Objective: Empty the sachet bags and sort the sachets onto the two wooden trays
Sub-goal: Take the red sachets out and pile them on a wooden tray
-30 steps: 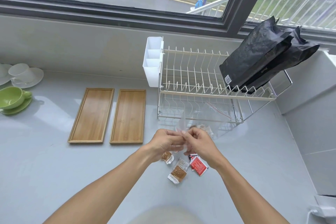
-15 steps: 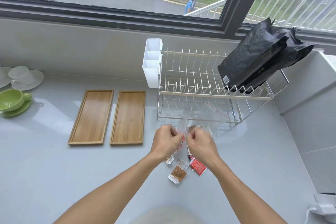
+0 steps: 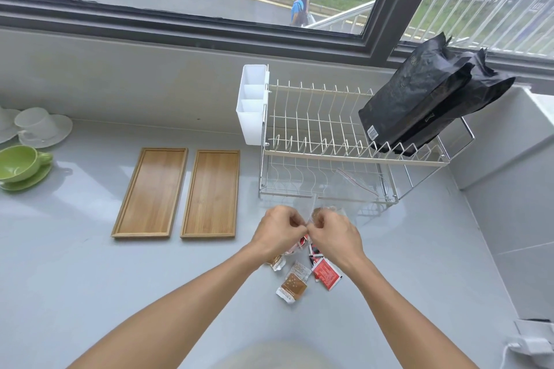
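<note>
My left hand (image 3: 277, 232) and my right hand (image 3: 332, 234) meet over the counter, and both pinch a clear plastic sachet bag (image 3: 308, 209) between them. Red sachets show inside the bag below my fingers. Under my hands lie loose sachets: a brown one (image 3: 293, 284), another brown one (image 3: 277, 261) and a red one (image 3: 327, 273). Two wooden trays lie side by side to the left, the left tray (image 3: 151, 192) and the right tray (image 3: 211, 192), both bare. A second clear bag (image 3: 352, 186) with a red zip line lies under the dish rack.
A white wire dish rack (image 3: 344, 141) stands behind my hands, with a white cutlery holder (image 3: 251, 103) on its left end and black bags (image 3: 428, 102) on its right. A green cup (image 3: 16, 163) and white cups (image 3: 37, 126) sit far left. A white plug (image 3: 530, 343) lies bottom right.
My two hands have stayed together on the clear bag, working at its edge. The loose sachets on the counter have not moved. The view has tilted slightly.
</note>
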